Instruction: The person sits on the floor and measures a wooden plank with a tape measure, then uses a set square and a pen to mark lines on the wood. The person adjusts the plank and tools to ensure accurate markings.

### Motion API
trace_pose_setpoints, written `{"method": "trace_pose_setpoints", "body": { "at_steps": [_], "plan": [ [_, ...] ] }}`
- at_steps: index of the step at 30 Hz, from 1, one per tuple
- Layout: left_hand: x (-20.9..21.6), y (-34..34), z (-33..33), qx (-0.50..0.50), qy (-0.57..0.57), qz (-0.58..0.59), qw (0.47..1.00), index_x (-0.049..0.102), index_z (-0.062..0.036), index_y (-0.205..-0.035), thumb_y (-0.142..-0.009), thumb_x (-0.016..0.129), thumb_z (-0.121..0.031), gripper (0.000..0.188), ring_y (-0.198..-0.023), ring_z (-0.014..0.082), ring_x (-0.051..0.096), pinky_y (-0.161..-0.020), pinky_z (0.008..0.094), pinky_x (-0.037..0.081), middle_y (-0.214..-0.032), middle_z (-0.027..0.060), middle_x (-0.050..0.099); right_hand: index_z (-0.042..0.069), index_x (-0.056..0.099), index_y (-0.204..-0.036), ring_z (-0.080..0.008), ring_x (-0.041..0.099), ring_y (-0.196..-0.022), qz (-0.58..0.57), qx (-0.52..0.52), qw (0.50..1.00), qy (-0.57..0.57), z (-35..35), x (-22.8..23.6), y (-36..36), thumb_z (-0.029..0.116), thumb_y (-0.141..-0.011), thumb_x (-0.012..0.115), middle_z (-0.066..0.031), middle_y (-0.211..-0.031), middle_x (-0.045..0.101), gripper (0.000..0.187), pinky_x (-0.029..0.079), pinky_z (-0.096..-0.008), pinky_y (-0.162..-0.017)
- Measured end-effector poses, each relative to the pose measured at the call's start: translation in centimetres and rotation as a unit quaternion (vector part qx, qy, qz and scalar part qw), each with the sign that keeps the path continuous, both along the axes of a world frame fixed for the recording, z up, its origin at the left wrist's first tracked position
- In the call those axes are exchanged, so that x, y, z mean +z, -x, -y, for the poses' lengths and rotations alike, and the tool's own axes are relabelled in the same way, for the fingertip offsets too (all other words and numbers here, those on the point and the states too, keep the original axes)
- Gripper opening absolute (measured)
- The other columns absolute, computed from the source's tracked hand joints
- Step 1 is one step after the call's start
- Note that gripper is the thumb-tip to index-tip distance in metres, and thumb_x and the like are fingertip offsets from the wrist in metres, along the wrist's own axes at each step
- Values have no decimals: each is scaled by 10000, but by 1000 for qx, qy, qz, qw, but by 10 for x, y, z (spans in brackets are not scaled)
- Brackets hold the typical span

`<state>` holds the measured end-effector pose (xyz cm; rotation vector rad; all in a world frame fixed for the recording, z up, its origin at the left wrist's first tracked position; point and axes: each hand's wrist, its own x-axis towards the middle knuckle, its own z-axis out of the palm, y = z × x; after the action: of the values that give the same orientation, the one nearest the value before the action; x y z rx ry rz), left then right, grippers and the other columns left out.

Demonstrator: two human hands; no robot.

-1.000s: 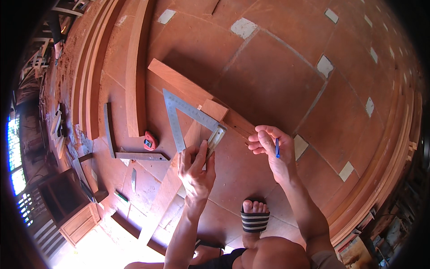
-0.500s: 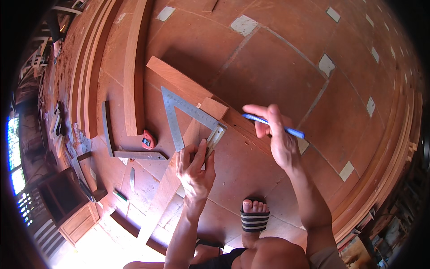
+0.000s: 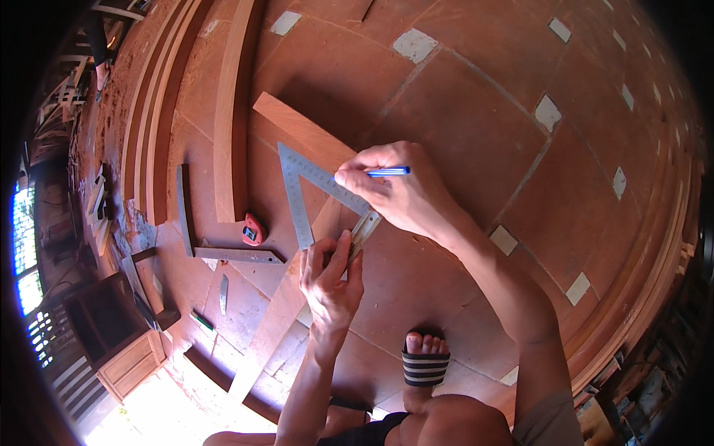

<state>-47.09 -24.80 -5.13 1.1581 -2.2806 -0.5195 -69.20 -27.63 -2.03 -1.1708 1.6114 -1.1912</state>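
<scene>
Right hand shifted left, pinching blue pen over set square, which left hand grips

Sandal: open-toed, wide dark strap crossed by pale stripes
Shorts: black, below and left of the sandal
Sleeve: short, plain greyish brown, below and right of the sandal
Left hand and right hand: bare

white glare on the floor at lower left, bright window at far left, planks at right bowed (rim black), soft shadow beside the beam
</scene>
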Motion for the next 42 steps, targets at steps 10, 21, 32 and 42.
{"method": "trace_pose_setpoints", "body": {
  "at_steps": [10,21,32,42],
  "plan": [
    [3,0,1,-8,-9,10,1000,813,-26,-1194,-750,891,12,452,-870,294,650,-769,423,550,-1000,109,667,-17,822,-990,-388,760,-717,-34,12,999,-22,-9,5,6,222,-970,789,-244,-807,745,243,588,-434,-675],
    [3,-1,-2,7,15,-14,1000,820,-15,-1166,-734,905,-24,441,-823,276,661,-736,403,522,-961,103,692,-27,791,-1013,-168,767,-743,-25,-9,981,-192,-79,4,-8,434,-1090,666,-131,-774,774,483,596,-335,-686],
    [27,-141,15,102,-97,20,990,744,-4,-1345,-862,907,-415,655,-1054,335,686,-881,430,551,-1153,180,724,34,696,-1046,-88,658,-818,432,-89,890,-114,-142,-34,-126,386,-1114,666,-11,-889,696,359,548,-217,-759],
    [5,-188,13,118,-415,126,893,744,61,-1243,-724,987,-481,788,-1056,307,759,-949,430,572,-1141,241,789,23,700,-1062,-95,677,-832,400,-41,907,-127,-166,-28,-125,417,-1108,666,-28,-904,712,399,569,-247,-768]
  ]
}}
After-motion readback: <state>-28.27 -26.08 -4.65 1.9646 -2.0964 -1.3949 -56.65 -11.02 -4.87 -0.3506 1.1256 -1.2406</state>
